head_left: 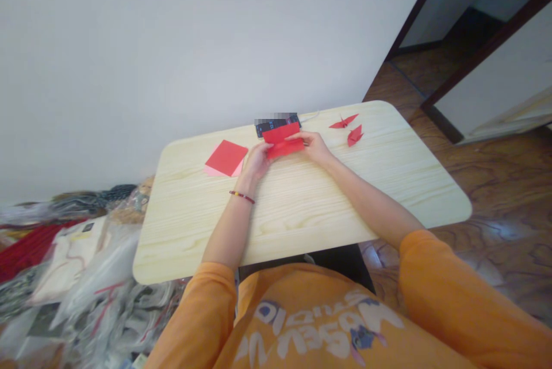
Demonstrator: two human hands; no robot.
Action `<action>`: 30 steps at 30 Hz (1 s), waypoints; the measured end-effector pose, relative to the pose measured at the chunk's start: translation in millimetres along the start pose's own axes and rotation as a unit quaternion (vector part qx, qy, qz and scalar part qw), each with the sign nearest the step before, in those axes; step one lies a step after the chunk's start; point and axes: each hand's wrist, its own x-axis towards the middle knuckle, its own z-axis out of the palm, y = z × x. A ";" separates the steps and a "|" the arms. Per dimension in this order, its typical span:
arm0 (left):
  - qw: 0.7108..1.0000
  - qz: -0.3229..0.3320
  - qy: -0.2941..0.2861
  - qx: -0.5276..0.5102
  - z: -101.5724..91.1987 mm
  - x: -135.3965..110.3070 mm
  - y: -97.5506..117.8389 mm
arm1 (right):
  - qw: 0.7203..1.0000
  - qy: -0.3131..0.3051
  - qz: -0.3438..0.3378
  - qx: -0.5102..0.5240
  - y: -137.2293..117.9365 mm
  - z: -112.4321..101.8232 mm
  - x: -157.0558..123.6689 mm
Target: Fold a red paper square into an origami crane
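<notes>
A creased sheet of red origami paper (282, 142) is held up over the middle of the table, between both hands. Its left edge is gripped by my left hand (257, 161), which has a beaded bracelet at the wrist. My right hand (315, 147) pinches the opposite edge, thumb and fingers on the paper. A fold runs across the sheet from side to side. To the left lies a stack of square red and pink paper (226, 157). On the right rest a folded red paper crane (344, 122) and another folded red paper piece (355, 135).
A dark phone (264, 127) with a white cable lies behind the paper, against the wall side of the pale wooden table (181, 231). Plastic-bagged clothes (95, 265) are piled on the floor at left. A doorway opens at the upper right.
</notes>
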 end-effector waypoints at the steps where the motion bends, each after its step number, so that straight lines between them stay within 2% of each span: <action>1: 1.000 -0.001 -0.007 0.003 0.6 -0.6 -0.2 | 1.000 0.018 0.011 0.014 0.0 0.9 0.3; 7: 0.998 0.005 -0.049 0.027 -1.4 0.3 -2.8 | 0.987 0.105 0.072 0.095 -2.4 5.2 0.8; 12: 0.990 0.056 -0.113 0.057 -0.2 -3.6 -4.1 | 0.980 0.139 0.075 0.118 -1.0 5.0 0.1; 14: 0.986 0.087 -0.115 0.085 2.1 -4.7 -7.6 | 0.978 0.149 0.076 0.124 0.0 5.8 -0.2; 16: 0.982 0.128 -0.081 0.110 4.9 -4.3 -13.1 | 0.977 0.154 0.077 0.126 -0.2 7.7 -1.0; 19: 0.973 0.191 0.004 0.130 8.2 -1.5 -21.9 | 0.979 0.147 0.078 0.122 -2.9 11.3 -3.2; 23: 0.961 0.227 0.073 0.139 9.3 1.5 -27.2 | 0.981 0.126 0.084 0.118 -7.3 14.1 -5.7; 26: 0.958 0.233 0.098 0.135 8.9 2.2 -27.3 | 0.980 0.120 0.094 0.127 -7.2 15.0 -5.2; 30: 0.957 0.240 0.099 0.129 8.6 3.3 -27.3 | 0.974 0.111 0.121 0.158 -2.9 16.7 -3.0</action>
